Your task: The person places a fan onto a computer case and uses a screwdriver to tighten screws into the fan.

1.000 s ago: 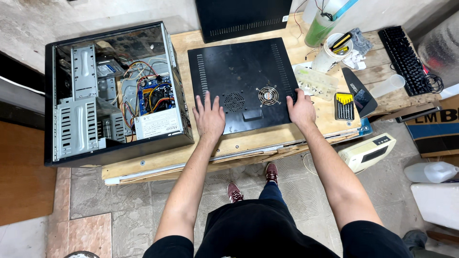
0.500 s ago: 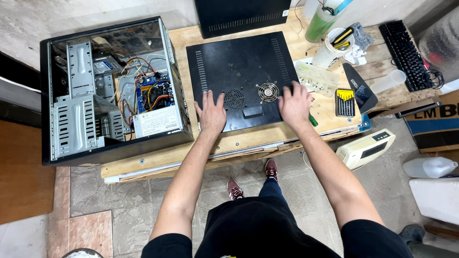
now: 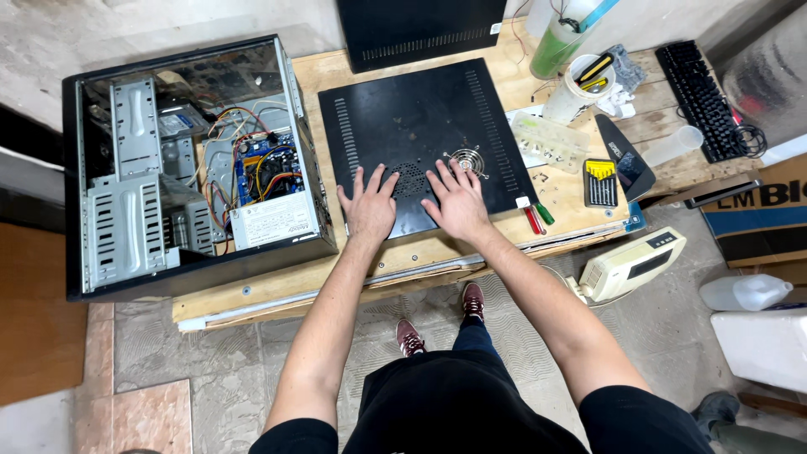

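Observation:
A black metal side panel (image 3: pixel 420 126) with vent slots and a round fan grille lies flat on the wooden table (image 3: pixel 269 290). My left hand (image 3: pixel 370 206) rests palm down on its near edge, fingers spread. My right hand (image 3: pixel 458 200) lies flat beside it, just below the fan grille. Neither hand holds anything. To the left lies an open black computer case (image 3: pixel 189 164) on its side, showing its drive cage, blue board, coloured wires and power supply.
Right of the panel lie two screwdrivers (image 3: pixel 535 216), a yellow-handled bit set (image 3: pixel 602 181), a clear screw tray (image 3: pixel 551 141), a white cup with tools (image 3: pixel 580 84), a green bottle (image 3: pixel 559 38) and a black keyboard (image 3: pixel 699 97). Another black case (image 3: pixel 420 29) stands behind. A white heater (image 3: pixel 630 265) sits on the floor.
My right hand has slid left from the panel's right edge to the middle, close to my left hand. The left hand has hardly moved.

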